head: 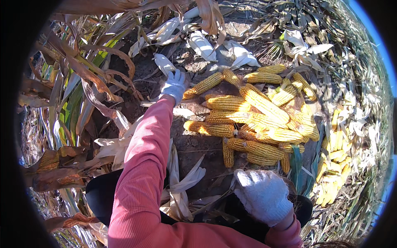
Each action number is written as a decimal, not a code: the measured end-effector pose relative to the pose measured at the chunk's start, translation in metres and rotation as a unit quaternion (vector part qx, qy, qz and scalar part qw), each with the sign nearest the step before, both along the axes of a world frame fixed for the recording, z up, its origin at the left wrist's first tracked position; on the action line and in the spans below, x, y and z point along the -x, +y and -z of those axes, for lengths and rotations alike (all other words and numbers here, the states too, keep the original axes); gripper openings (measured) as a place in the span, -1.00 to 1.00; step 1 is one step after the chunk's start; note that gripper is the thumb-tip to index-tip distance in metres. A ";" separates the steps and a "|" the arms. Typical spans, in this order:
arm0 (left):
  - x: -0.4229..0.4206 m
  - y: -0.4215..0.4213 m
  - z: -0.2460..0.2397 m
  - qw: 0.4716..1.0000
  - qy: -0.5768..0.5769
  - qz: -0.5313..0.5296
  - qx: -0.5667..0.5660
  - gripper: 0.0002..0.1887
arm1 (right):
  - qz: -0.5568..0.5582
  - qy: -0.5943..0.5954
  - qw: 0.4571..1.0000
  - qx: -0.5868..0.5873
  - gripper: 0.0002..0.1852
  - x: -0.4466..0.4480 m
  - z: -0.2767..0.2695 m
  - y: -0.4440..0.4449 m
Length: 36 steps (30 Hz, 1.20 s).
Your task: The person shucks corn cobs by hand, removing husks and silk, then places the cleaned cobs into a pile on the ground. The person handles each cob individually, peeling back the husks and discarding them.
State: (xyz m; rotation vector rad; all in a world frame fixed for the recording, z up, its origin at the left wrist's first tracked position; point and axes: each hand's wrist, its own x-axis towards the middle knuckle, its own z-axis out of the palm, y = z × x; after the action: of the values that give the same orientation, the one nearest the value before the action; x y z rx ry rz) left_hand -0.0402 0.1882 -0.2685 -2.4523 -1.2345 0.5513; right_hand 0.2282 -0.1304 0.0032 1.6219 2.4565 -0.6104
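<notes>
My left hand, in a white knit glove, reaches forward with its fingers over the near end of a corn ear in its pale husk. The thumb is hidden, so whether it grips the ear cannot be told. Brown corn silk shows beside the palm. Over my right knee rests my right hand, also gloved, with its fingers curled down and their tips hidden. Brown strands hang near its wrist; I cannot tell if it holds anything. Between the hands lies a heap of husked yellow corn ears on the soil.
Several ears in dry husks, one of them a white-husked ear, lie beyond the heap. Dry corn stalks and leaves crowd the left. A second pile of yellow ears sits at right among flattened stalks. Loose husks lie between my knees.
</notes>
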 end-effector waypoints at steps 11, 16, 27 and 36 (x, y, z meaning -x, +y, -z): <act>-0.012 0.049 0.049 0.989 0.090 0.034 0.113 -0.70 | 0.026 0.026 0.999 0.014 -0.52 -0.006 0.020 0.029; -0.003 0.042 0.037 0.985 0.077 0.006 0.153 -0.70 | 0.008 0.018 1.000 -0.001 -0.54 -0.001 0.021 0.028; 0.069 0.011 -0.023 0.986 -0.125 -0.097 0.048 -0.59 | -0.017 0.040 0.999 -0.031 -0.56 0.008 0.020 0.021; 0.018 0.055 0.032 0.998 0.066 0.000 0.023 -0.54 | -0.013 0.009 1.000 0.016 -0.60 0.003 0.030 0.029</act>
State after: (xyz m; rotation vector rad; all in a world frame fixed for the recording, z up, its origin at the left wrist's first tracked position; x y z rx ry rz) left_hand -0.0583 0.2431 -0.3002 -2.4103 -1.1817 0.7357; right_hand 0.2255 -0.1011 -0.0271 1.5774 2.4626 -0.6590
